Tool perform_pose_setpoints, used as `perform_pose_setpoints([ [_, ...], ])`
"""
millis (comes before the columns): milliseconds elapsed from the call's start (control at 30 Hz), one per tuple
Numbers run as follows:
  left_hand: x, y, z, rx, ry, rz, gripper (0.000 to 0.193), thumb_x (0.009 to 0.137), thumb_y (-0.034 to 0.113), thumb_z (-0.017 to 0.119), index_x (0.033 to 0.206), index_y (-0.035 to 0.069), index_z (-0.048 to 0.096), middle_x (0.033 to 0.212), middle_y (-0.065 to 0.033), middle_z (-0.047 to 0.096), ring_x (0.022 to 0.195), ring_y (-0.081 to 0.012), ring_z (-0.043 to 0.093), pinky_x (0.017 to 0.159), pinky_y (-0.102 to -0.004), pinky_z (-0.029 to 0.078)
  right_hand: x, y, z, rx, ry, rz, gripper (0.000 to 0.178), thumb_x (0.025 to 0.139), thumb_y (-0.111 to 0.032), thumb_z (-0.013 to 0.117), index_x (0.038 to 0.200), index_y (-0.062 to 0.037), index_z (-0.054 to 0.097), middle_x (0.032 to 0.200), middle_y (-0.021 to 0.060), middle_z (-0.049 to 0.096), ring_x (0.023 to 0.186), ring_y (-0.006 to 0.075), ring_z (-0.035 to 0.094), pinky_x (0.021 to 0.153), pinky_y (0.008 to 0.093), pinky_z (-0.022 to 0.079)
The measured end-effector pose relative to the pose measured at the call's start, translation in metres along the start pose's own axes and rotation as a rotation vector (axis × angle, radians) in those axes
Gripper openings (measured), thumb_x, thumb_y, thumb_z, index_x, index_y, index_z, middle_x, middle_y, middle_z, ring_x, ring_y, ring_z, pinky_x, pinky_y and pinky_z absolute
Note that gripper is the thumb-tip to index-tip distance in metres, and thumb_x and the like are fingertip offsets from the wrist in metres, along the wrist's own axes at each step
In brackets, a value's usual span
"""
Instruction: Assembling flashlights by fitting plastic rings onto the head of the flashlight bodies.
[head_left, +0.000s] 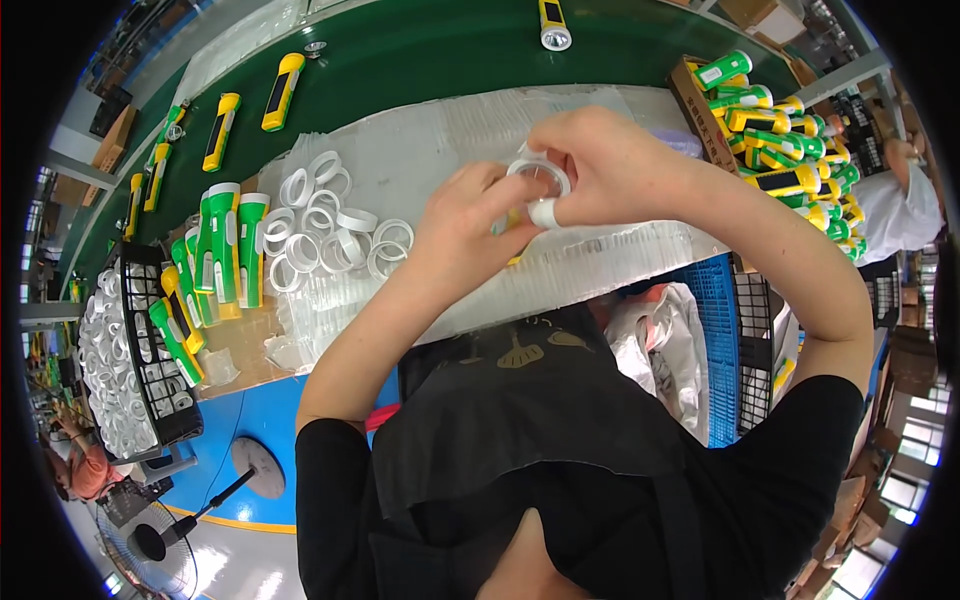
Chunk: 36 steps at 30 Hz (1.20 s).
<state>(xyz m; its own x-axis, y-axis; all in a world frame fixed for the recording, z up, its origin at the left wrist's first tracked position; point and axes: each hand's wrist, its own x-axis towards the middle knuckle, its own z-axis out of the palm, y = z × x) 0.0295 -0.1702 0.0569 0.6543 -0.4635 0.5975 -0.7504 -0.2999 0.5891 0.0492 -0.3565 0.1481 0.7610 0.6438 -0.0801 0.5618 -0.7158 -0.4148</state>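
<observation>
Above the plastic-covered work surface, my two hands meet. My left hand (467, 228) is closed around a flashlight whose body is mostly hidden; bits of yellow show below its fingers. The clear round lens end with a white ring (565, 184) faces up between my hands. My right hand (610, 165) curls its fingers and thumb about this ring. A small white band (543, 213) shows at the right thumb; I cannot tell whether it is a thumb wrap or another part. Left of my left hand lie several loose white rings (322, 222).
Green-and-white flashlights (223, 240) stand grouped at the left. Beside them is a black crate (185, 420) of white rings. A cardboard box (700, 115) of yellow and green flashlights sits at right. More flashlights (283, 92) lie on the green belt (420, 60). A blue basket (717, 340) is below right.
</observation>
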Motion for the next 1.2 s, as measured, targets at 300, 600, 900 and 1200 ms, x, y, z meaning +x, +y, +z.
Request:
perform_pose_setpoints([
  [300,0.003,-0.009,0.007,-0.116,0.092,0.013,0.035,0.067,0.011,0.081,0.099,0.011,0.065,0.084,-0.0063,0.062,0.077,-0.0263,0.061,0.069,-0.0382,0.049,0.001,0.022,0.006,-0.169,0.429,-0.24,0.048,0.069,-0.042,0.077,0.085,0.0002,0.061,0.064,0.0127,0.058,0.058,0.0296,0.059,0.056,0.0408,0.047],
  [600,0.002,-0.007,0.001,-0.131,0.063,-0.098,0.034,0.068,0.013,0.082,0.098,0.01,0.066,0.088,-0.0053,0.064,0.076,-0.0237,0.062,0.067,-0.0348,0.05,0.001,-0.003,-0.012,-0.132,-0.044,0.263,0.052,0.073,-0.047,0.076,0.085,0.0004,0.057,0.084,0.0144,0.061,0.073,0.0272,0.06,0.06,0.0379,0.046],
  [900,0.003,-0.015,0.001,-0.171,0.08,-0.041,0.036,0.068,0.008,0.081,0.101,0.01,0.066,0.087,-0.005,0.065,0.077,-0.0209,0.063,0.069,-0.0323,0.051,0.011,0.013,0.013,0.049,0.101,0.097,0.043,0.073,-0.035,0.076,0.093,0.0003,0.059,0.083,0.0121,0.057,0.071,0.0231,0.057,0.061,0.0335,0.045],
  [1200,-0.008,-0.026,-0.005,-0.248,0.11,-0.133,0.034,0.074,0.008,0.08,0.104,0.005,0.065,0.098,-0.0074,0.067,0.086,-0.0184,0.064,0.077,-0.0309,0.052,0.0,0.042,0.174,0.951,0.776,0.059,0.084,0.074,-0.03,0.083,0.14,-0.0023,0.038,0.113,0.0112,0.062,0.105,0.0232,0.06,0.09,0.0379,0.048],
])
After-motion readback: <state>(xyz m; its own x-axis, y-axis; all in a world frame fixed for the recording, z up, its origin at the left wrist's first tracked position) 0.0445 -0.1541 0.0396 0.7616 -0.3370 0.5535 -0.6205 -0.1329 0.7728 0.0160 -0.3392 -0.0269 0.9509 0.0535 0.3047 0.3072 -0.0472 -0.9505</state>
